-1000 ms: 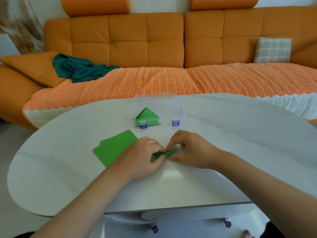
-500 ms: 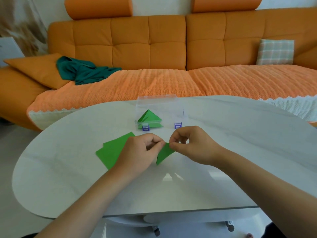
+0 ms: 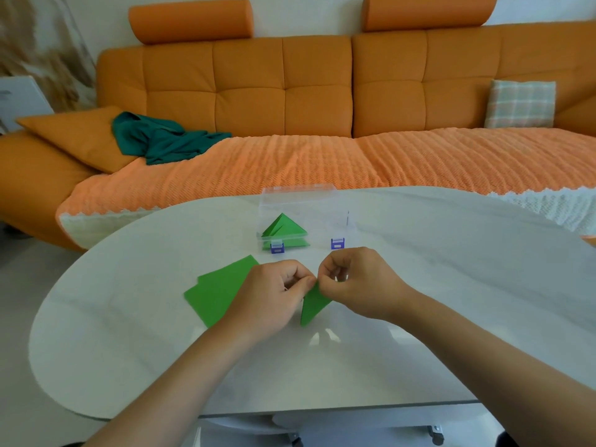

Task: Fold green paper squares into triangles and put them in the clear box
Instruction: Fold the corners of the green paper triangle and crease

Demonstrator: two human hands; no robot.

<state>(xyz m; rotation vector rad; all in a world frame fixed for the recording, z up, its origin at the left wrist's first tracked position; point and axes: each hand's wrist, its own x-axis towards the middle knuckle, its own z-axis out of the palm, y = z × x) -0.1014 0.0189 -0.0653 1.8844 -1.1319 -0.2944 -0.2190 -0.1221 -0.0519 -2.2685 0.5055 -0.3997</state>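
Note:
A folded green paper triangle hangs point-down just above the table, pinched at its top by my left hand and my right hand, whose fingertips meet there. Flat green paper squares lie stacked on the table to the left, partly under my left hand. Beyond my hands stands the clear box with blue latches, lid up, holding folded green triangles.
The white oval table stretches wide on both sides. Behind it runs an orange sofa with a teal cloth and a checked cushion.
The folded paper was pressed flat on the table a second ago. Both hands have since lifted it, and it now hangs upright between the fingertips.

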